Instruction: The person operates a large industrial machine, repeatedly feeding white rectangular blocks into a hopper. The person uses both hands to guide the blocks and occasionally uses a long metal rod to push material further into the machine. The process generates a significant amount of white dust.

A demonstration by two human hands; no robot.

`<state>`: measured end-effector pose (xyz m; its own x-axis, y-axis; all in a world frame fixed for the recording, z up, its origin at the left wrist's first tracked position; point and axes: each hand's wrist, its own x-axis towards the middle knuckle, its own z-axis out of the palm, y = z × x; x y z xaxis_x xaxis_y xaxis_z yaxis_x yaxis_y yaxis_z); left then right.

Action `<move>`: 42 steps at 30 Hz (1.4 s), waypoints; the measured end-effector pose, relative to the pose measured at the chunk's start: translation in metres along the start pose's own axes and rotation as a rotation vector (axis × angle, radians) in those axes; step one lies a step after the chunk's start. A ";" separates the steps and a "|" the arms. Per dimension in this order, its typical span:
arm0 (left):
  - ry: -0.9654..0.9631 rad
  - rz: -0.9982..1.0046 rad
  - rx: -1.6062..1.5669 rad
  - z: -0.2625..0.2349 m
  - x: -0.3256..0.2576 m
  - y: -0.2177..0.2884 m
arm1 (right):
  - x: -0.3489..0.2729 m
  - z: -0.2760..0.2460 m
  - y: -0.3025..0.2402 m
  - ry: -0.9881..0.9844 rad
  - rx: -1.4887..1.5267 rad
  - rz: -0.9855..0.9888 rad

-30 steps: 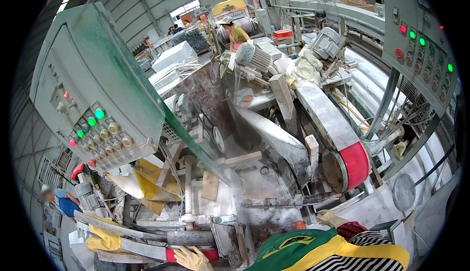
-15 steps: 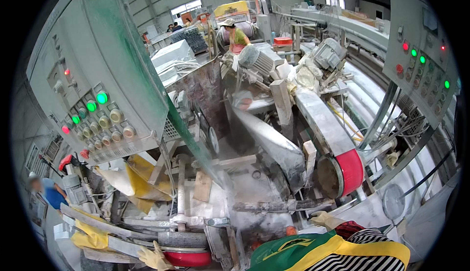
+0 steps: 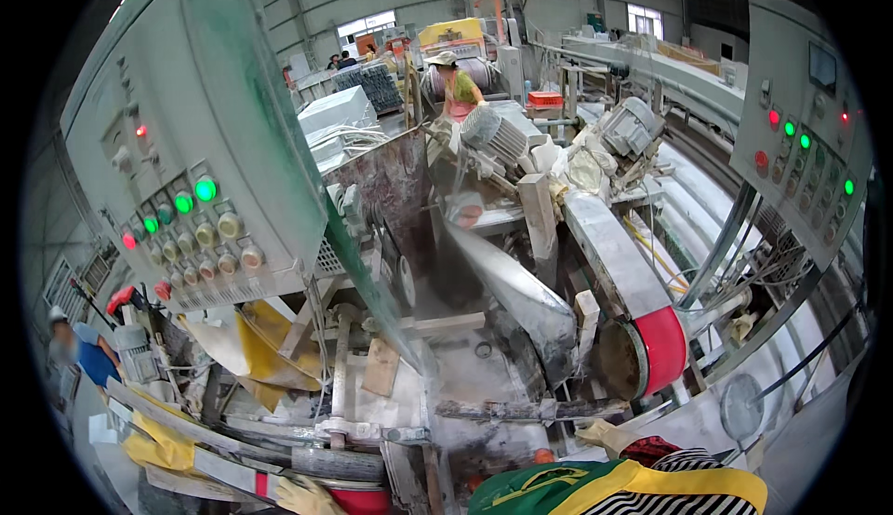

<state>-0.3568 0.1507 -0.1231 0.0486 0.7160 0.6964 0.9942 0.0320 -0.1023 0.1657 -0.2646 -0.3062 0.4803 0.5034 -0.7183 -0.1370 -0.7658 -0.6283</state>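
My left hand (image 3: 304, 496), in a pale yellow work glove, is at the lower edge with its fingers apart. It lies at the red band (image 3: 361, 499) around the lower left wheel; whether it presses on the band I cannot tell. A light grey strip (image 3: 223, 466) with a short red section runs up to that hand from the left. My right hand (image 3: 606, 437), gloved alike, reaches out with extended fingers below a dusty horizontal bar (image 3: 530, 411). Nothing shows in its grip. A green and yellow cloth (image 3: 567, 487) covers part of my striped sleeve.
A large control box (image 3: 186, 143) with lit buttons hangs at upper left, another (image 3: 800, 124) at right. A red-banded wheel (image 3: 662, 347) stands near my right arm. Curved white guard (image 3: 512, 278), motor (image 3: 493, 133) and dusty machine parts fill the middle. One person (image 3: 456, 87) stands behind, another (image 3: 91, 352) at far left.
The view has shifted slightly. My left hand sits a little lower and further right, and a red section now shows on the strip beside it. My right hand is lower and slightly left.
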 end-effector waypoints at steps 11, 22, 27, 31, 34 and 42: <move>-0.394 -0.051 -1.021 -0.095 -0.054 0.084 | 0.024 0.062 -0.028 -0.196 0.589 -0.229; -0.796 0.856 -1.508 -0.215 -0.025 0.315 | -0.114 0.076 -0.252 -0.210 0.758 -0.556; -0.677 1.252 -1.449 -0.240 -0.017 0.328 | -0.103 -0.006 -0.208 0.071 1.100 -0.916; -0.765 0.941 -1.167 -0.160 0.004 0.259 | -0.096 -0.090 -0.168 0.771 0.980 -0.608; -0.814 0.536 -0.970 -0.086 0.027 0.183 | -0.087 -0.145 -0.129 1.154 0.898 -0.440; -0.935 0.129 -0.508 -0.039 0.035 0.020 | -0.066 -0.198 -0.119 1.177 1.015 -0.332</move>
<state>-0.3316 0.1489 -0.0727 0.2782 0.9501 -0.1412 0.9207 -0.2219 0.3210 0.3216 -0.2860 -0.1247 0.9123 -0.3601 -0.1949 -0.1593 0.1264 -0.9791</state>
